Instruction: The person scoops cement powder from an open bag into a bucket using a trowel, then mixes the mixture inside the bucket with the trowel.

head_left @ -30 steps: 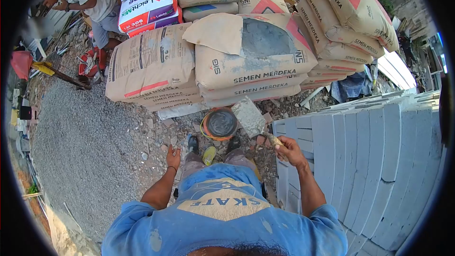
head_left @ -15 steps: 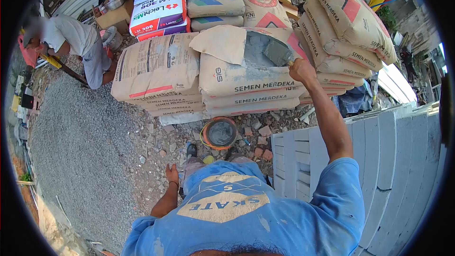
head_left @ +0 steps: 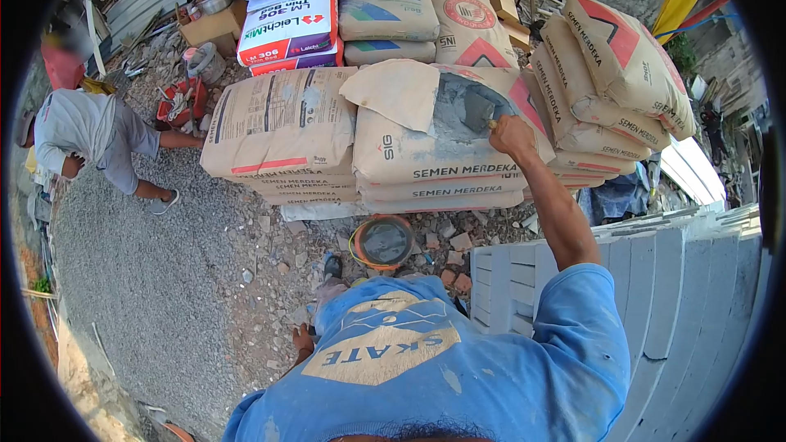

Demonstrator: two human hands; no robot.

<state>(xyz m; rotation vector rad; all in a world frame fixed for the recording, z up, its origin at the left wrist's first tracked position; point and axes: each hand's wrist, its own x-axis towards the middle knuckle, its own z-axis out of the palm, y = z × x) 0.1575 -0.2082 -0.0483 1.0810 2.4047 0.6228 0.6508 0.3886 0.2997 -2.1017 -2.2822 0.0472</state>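
Observation:
My right hand (head_left: 513,137) is closed round the handle of a trowel (head_left: 480,108), whose blade rests in the grey powder (head_left: 458,115) inside a torn-open cement bag (head_left: 393,151). The bag's paper flap (head_left: 399,92) is folded back to the left. Low beside my left leg hangs my left hand (head_left: 304,339), its fingers apart and nothing in them. An orange-rimmed bucket (head_left: 385,243) with grey wet mix stands on the ground in front of my feet.
Stacked cement bags (head_left: 278,123) stand left, with more (head_left: 610,74) at the right. Grey blocks (head_left: 606,278) are piled at my right. Gravel (head_left: 147,254) covers the left ground. A person (head_left: 106,131) bends at the far left, near a red container (head_left: 182,105).
My right hand has reached forward from beside the bucket and put the trowel into the open bag. My left hand has moved lower. The other person has moved further left.

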